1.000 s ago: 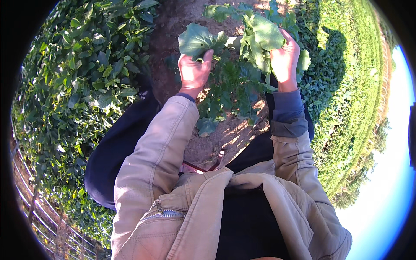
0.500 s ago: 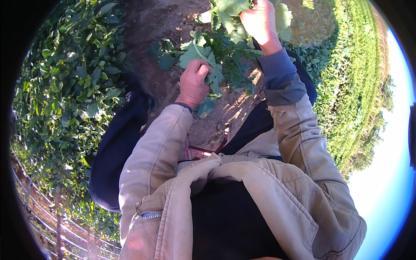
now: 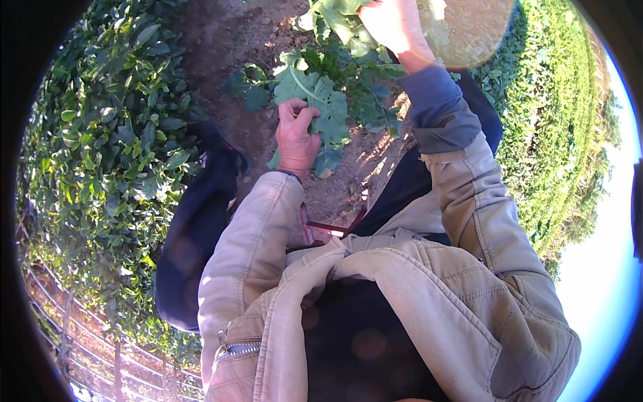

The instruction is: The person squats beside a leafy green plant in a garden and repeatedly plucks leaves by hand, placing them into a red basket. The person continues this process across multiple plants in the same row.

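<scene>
Moved: since a second ago the left hand has come lower, away from the right hand, which has gone out to the upper edge; both were level among the upper leaves. Body and view have shifted a little too.
Left hand: fingers curled, thumb close by, at the near edge of a broad lobed leaf; whether they pinch it or only rest on it I cannot tell.
Lobed leaf: spread nearly flat over darker foliage, its pale midrib showing; the growth beneath probably props it up off the soil.
Right hand: closed on a pale-green leaf bunch, strong sunlight washing out its back and the picture's edge cutting it off.
Leaf bunch: held beyond the lobed leaf, a pale stem end pointing left; one hand on it likely steadies it and leaves the other free to work apart.
Legs: dark trouser legs parted either side of the foliage, which seems to give both arms room to reach straight in.
Right cuff: dark grey lining folded back over the tan jacket, perhaps to keep the wrist unhampered.
Red frame: thin bars low between the legs; its purpose is hidden by the jacket.
Shrubs: dense leafy rows on both sides, hemming in the soil strip.
</scene>
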Demonstrator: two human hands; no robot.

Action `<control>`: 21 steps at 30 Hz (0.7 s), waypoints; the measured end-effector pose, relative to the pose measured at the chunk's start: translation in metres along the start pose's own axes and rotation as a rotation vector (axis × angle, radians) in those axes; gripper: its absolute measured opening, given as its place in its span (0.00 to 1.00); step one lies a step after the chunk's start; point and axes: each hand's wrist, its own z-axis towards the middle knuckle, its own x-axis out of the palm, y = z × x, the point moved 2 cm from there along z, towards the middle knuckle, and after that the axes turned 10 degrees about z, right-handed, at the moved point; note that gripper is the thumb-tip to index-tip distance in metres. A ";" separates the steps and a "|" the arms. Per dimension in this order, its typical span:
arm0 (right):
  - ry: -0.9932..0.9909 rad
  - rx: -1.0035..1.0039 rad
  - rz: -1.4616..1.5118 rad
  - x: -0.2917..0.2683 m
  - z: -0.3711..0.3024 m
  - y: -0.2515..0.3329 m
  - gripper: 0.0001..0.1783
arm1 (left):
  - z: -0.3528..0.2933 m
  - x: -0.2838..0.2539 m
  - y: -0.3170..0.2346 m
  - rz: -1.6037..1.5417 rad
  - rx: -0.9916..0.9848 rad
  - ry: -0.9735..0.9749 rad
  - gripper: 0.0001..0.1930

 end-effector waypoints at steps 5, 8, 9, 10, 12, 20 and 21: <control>-0.047 -0.031 -0.146 0.001 0.001 0.009 0.10 | 0.002 -0.010 -0.005 0.001 -0.004 -0.006 0.22; -0.088 -0.100 0.001 0.000 -0.002 -0.001 0.15 | 0.016 -0.012 0.004 -0.102 -0.104 -0.141 0.19; 0.041 -0.023 0.067 0.005 -0.008 -0.009 0.19 | 0.027 -0.016 0.013 -0.157 -0.115 -0.214 0.16; 0.177 0.047 0.138 0.014 -0.010 -0.012 0.23 | 0.038 -0.018 0.029 -0.225 -0.181 -0.320 0.14; 0.486 0.066 0.090 0.034 -0.031 0.027 0.22 | 0.059 -0.031 0.069 -0.771 -0.324 -0.469 0.12; 1.104 0.064 -0.297 -0.004 -0.153 0.036 0.16 | 0.089 -0.063 0.050 -0.894 -0.979 -0.359 0.22; 1.090 0.077 -0.314 -0.016 -0.168 0.036 0.15 | 0.090 -0.060 0.040 -0.897 -0.920 -0.264 0.19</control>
